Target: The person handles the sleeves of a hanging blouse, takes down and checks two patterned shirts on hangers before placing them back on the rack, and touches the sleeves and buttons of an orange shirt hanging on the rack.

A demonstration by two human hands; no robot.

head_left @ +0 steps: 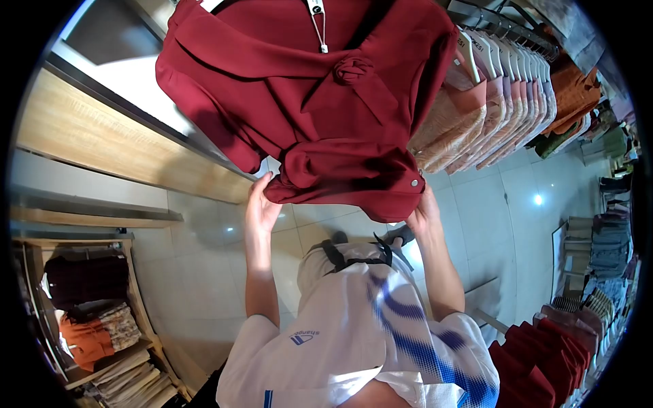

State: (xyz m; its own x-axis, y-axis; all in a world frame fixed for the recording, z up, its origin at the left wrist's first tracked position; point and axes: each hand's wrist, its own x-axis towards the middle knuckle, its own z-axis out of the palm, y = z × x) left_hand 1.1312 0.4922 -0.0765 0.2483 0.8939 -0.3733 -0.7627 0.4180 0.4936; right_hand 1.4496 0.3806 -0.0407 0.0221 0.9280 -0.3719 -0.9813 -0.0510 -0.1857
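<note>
I hold a dark red garment (299,126) up in front of me, its near edge stretched between my two hands and the rest of it spreading to the far side. My left hand (261,209) is closed on the garment's near left corner, thumb and fingers pinching the cloth. My right hand (426,212) grips the near right edge, just beside a small pale button (413,183). Beyond my hands, a fabric rosette (352,70) sits on the front, right of the middle, and a white tag (316,7) hangs at the far side on a looped cord.

The far end of the garment is cut off, and so is the top of the tag, whose print I can't read. Most of my right fingers are hidden behind the cloth; so are some left fingertips. The garment also covers part of the hanging clothes (505,102) to the right.
</note>
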